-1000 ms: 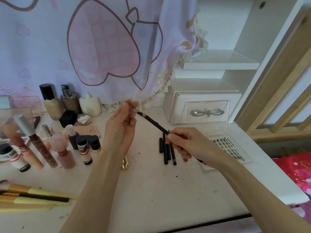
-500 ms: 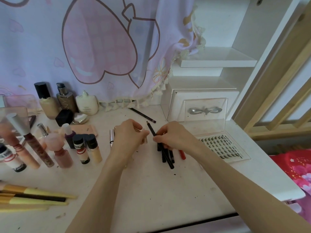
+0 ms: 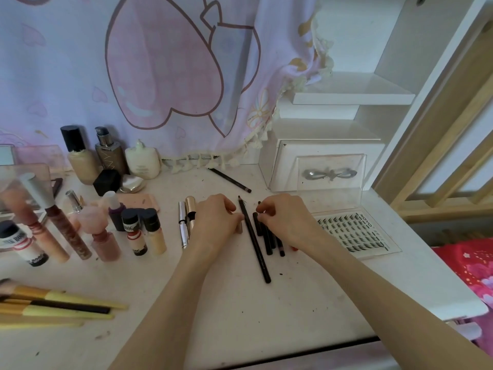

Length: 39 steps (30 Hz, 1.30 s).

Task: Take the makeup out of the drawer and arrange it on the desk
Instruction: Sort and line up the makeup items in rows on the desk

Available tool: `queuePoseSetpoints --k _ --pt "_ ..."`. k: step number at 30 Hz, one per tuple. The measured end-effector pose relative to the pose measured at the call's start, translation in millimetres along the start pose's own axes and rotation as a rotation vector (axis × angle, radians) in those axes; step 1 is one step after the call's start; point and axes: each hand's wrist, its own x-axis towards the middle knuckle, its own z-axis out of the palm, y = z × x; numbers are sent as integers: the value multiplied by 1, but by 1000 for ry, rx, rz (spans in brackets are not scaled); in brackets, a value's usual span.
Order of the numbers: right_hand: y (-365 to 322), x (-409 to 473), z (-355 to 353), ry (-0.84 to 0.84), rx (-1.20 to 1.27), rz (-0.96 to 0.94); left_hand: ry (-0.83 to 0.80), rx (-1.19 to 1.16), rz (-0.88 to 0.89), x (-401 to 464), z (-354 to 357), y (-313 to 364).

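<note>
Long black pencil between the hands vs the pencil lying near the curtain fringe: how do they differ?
The long black pencil lies nearly lengthwise toward the camera, between the left hand and right hand; the far pencil lies slanted across the desk, away from both hands. The long black pencil looks longer and sits beside a cluster of short pencils; the far one lies alone. Both are slim and dark.

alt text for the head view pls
Two hands, left and right, line up black pencils on a white desk. Bottles and brushes sit left, a lash tray right.

Three foundation bottles, two hands, one lash tray, one drawer box.
</note>
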Motion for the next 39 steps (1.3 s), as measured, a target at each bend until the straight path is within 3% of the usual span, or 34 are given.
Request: queuePoseSetpoints --k 5,16,24,30,39 --pt "13 -8 2 -32 -241 -199 -46 -24 14 -1 7 4" --pt "22 -15 8 -4 -249 -358 -43 15 66 2 13 -1" --pt "11 23 2 86 -101 -309 36 43 136 6 10 -1" --pt "-7 81 16 55 -210 -203 201 -5 232 10 0 -2" --pt "-19 103 36 15 -267 -102 217 -86 191 13 -7 -5"
